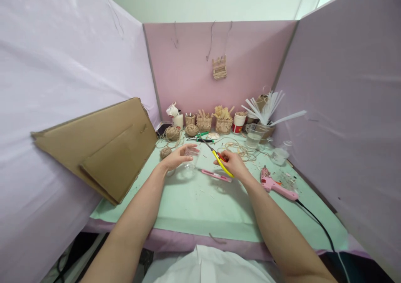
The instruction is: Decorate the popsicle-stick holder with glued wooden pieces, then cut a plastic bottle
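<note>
My left hand [179, 157] is closed around a clear plastic cup [191, 156], fingers on its far side and thumb on the near side. In my right hand [233, 162] is a pair of scissors [223, 162] with yellow and red handles. Their grey blades point forward and left, above the table and just right of the cup. I cannot tell how far apart the blades are. A pink utility knife [215, 175] lies on the green tabletop between and below my hands. Behind the scissors lie green-handled pliers [205, 140].
Twine balls [172, 133] and loose twine [239, 149] lie toward the back. Baskets of sticks [224, 125], a paper cup [239, 123] and a pitcher [253, 136] line the rear. A pink glue gun [277, 185] with cord lies right. Cardboard [106, 149] leans left.
</note>
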A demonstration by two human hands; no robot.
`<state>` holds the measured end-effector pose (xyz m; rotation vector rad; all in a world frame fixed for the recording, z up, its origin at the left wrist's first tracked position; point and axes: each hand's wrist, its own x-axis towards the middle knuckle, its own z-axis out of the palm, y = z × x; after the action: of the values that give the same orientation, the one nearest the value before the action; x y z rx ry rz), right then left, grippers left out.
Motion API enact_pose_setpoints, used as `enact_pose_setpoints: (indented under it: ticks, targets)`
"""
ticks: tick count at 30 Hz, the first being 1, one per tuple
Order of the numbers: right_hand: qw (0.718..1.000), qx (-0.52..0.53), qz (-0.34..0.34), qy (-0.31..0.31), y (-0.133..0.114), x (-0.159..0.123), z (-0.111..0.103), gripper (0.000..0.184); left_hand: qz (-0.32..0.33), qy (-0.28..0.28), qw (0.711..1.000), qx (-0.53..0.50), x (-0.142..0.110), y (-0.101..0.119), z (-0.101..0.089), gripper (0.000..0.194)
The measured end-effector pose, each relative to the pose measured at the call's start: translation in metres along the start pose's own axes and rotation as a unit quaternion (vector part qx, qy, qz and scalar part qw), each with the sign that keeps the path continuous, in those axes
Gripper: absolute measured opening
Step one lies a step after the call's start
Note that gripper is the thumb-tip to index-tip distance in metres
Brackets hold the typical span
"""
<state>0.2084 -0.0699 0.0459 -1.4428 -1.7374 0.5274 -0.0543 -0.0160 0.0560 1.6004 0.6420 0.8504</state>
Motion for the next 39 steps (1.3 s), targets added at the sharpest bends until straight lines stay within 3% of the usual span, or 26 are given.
enact_pose_setpoints:
  ticks: [5, 12, 30, 39]
  targets:
    - [0.999, 0.000, 0.024, 0.034, 0.003, 0.002, 0.000, 0.052, 0.008, 0.047, 0.994, -0.102, 0.001, 0.002, 0.002, 0.063]
    - [0.999, -0.019, 0.033, 0.034, 0.008, 0.005, 0.003, 0.057, 0.010, 0.079, 0.979, -0.190, 0.001, 0.002, -0.001, 0.059]
    - [0.997, -0.060, 0.021, 0.039, 0.008, 0.005, 0.003, 0.054, -0.017, 0.095, 0.973, -0.210, -0.001, 0.001, -0.003, 0.055]
    - [1.000, -0.011, -0.008, -0.006, -0.008, -0.003, 0.003, 0.040, -0.049, 0.072, 0.967, -0.240, -0.003, 0.009, 0.006, 0.040]
